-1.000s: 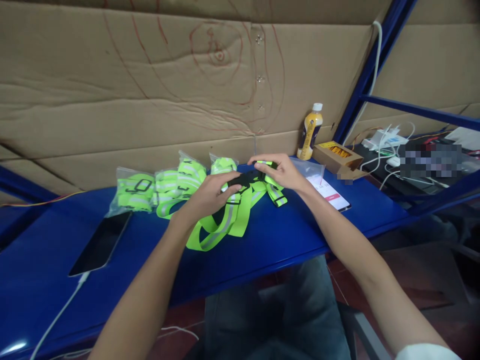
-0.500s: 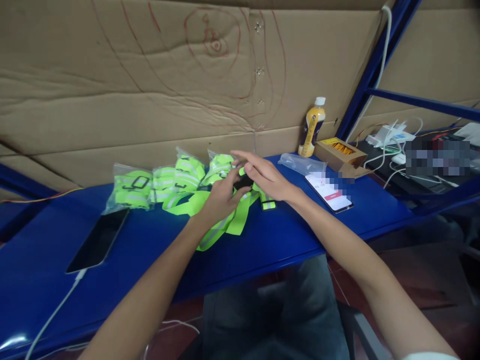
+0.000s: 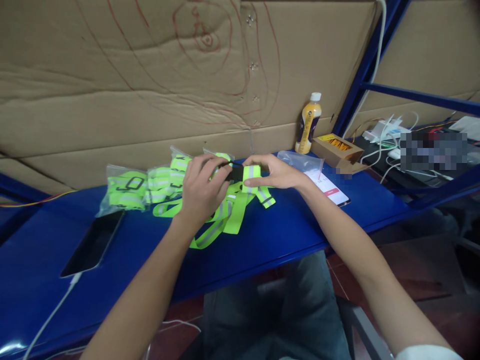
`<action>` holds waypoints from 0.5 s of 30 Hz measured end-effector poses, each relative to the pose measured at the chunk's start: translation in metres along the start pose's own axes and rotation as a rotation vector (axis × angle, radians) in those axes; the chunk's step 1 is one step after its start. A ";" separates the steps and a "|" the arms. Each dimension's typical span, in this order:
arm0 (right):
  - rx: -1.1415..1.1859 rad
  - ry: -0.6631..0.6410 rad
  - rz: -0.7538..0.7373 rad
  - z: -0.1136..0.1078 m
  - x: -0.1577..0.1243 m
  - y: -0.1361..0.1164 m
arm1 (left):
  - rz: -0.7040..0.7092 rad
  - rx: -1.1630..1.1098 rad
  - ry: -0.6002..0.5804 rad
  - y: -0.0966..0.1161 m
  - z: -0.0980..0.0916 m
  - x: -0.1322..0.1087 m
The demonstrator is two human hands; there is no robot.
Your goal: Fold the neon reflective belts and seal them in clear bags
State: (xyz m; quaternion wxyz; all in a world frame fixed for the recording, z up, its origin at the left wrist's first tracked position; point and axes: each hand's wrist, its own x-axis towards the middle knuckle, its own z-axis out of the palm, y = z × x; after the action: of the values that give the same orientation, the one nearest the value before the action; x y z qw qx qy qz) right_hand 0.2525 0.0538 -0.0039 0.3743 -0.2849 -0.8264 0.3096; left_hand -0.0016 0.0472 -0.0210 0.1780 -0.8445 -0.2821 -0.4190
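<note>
Between my hands is a neon-green reflective strap with a grey stripe, joined to a black piece that looks like a buckle or elastic. My left hand grips the black piece from the left, its fingers bent over it. On the other side, my right hand pinches the green strap between thumb and fingers. Loose lengths of the same strap hang down onto the blue table. Several clear bags of folded green reflective straps lie behind and left of my left hand.
A dark phone on a white cable lies left; a lit phone lies right, beside an empty-looking plastic bag. A yellow bottle and an open cardboard box stand behind. A cardboard wall bounds the blue table.
My hands have moved apart; before, they overlapped around the black piece. Now it shows between them, with the strap pinched in my right hand. The view has shifted slightly.
</note>
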 end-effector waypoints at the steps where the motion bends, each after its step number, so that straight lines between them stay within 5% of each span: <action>1: -0.044 0.024 -0.015 -0.001 -0.001 -0.001 | -0.037 -0.043 -0.008 0.001 -0.001 0.001; 9: -0.654 0.183 -0.286 0.003 -0.005 -0.001 | -0.383 -0.502 -0.081 0.005 -0.004 0.007; 15: -0.832 0.237 -0.338 0.011 -0.004 0.007 | -0.558 -0.741 -0.183 0.000 -0.005 0.012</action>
State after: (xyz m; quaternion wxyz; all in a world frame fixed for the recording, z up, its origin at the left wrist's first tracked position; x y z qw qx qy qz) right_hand 0.2476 0.0524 -0.0171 0.3653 -0.3059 -0.8666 -0.1483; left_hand 0.0013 0.0481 -0.0080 -0.2805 -0.7764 -0.3441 -0.4473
